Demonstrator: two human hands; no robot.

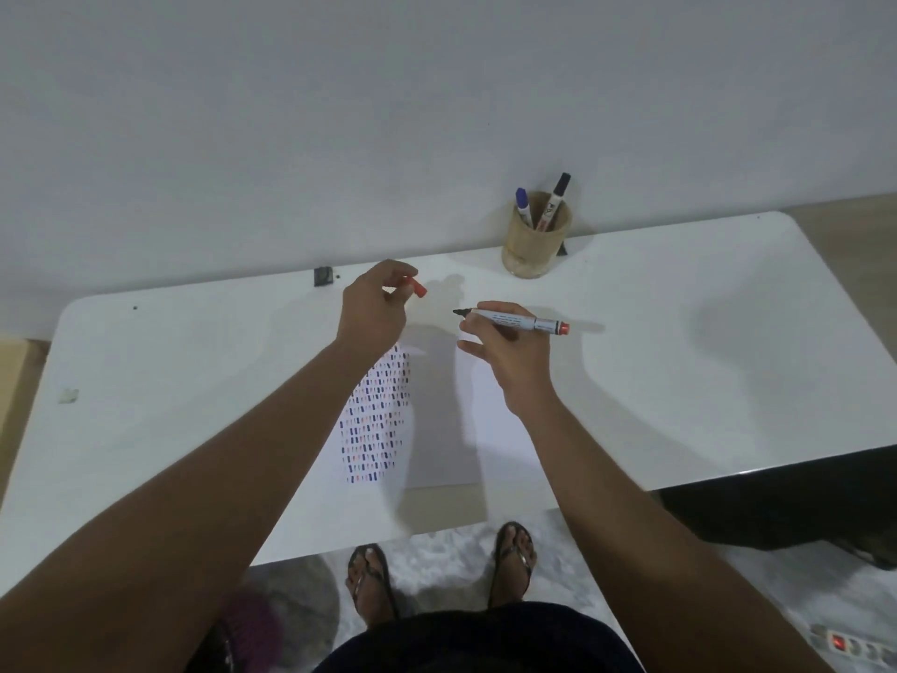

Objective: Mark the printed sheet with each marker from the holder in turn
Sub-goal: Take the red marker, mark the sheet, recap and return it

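Observation:
A printed sheet (pixel 437 429) lies on the white table, its left half covered with rows of small blue and red marks. My right hand (pixel 509 354) holds an uncapped marker (pixel 514 320) with a red end, level above the sheet's top, tip pointing left. My left hand (pixel 376 308) pinches the marker's red cap (pixel 418 288) a short way left of the tip. A round wooden holder (pixel 534 242) stands at the table's back edge with a blue marker (pixel 523 204) and a black marker (pixel 556 199) upright in it.
The white table (pixel 704 361) runs against a grey wall. A small dark block (pixel 323 275) sits at the back edge, a scrap (pixel 68 394) at the left. A power strip (pixel 854 646) lies on the floor at right. My sandalled feet (pixel 437 570) show below the front edge.

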